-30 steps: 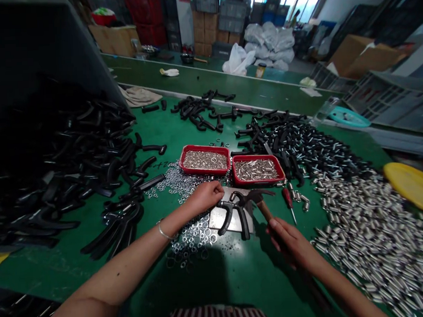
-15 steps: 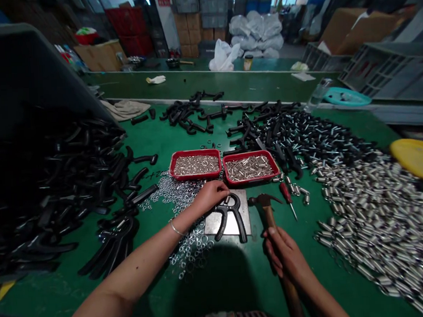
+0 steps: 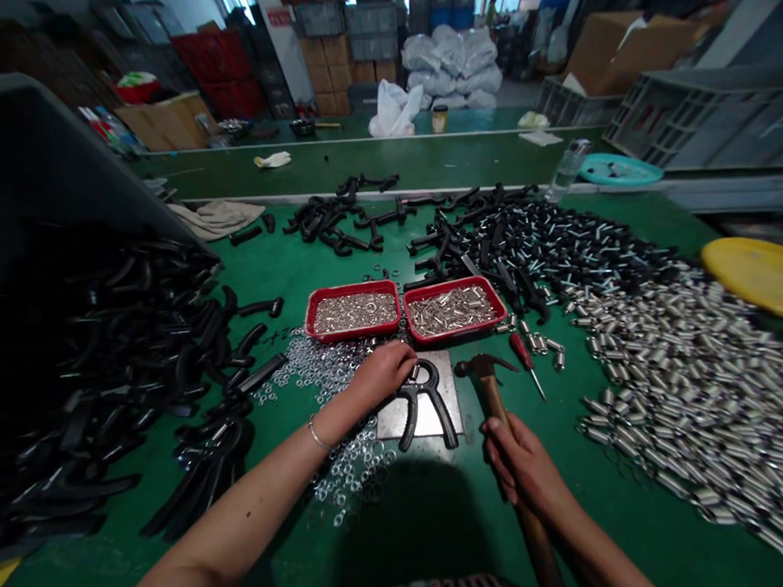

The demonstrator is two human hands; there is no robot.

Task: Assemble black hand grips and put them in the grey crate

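Observation:
On a flat metal plate [image 3: 428, 422] lies a black hand grip exerciser [image 3: 443, 414], its two legs spread toward me. A short silver spring [image 3: 415, 373] sits near its rounded top. My left hand [image 3: 388, 370] reaches in from the left, thumb and fingers pinched together at that top beside the spring. Whatever is between the fingertips is too small to make out. My right hand [image 3: 516, 454] is wrapped round the wooden handle of a claw hammer [image 3: 492, 395]. The hammer's head is to the right of the plate, apart from the exerciser.
Behind the plate stand two red trays, one of tiny metal parts [image 3: 354, 335] and one of pins [image 3: 461, 332]. A red screwdriver [image 3: 522, 353] lies right of the hammer. Loose rings [image 3: 317, 366], springs [image 3: 701, 401] and black handles [image 3: 173, 338] are heaped around. A yellow lid [image 3: 757, 273] is far right.
The whole view has shifted slightly. My left hand stays pinched at the exerciser's top, and my right hand keeps hold of the hammer in nearly the same place.

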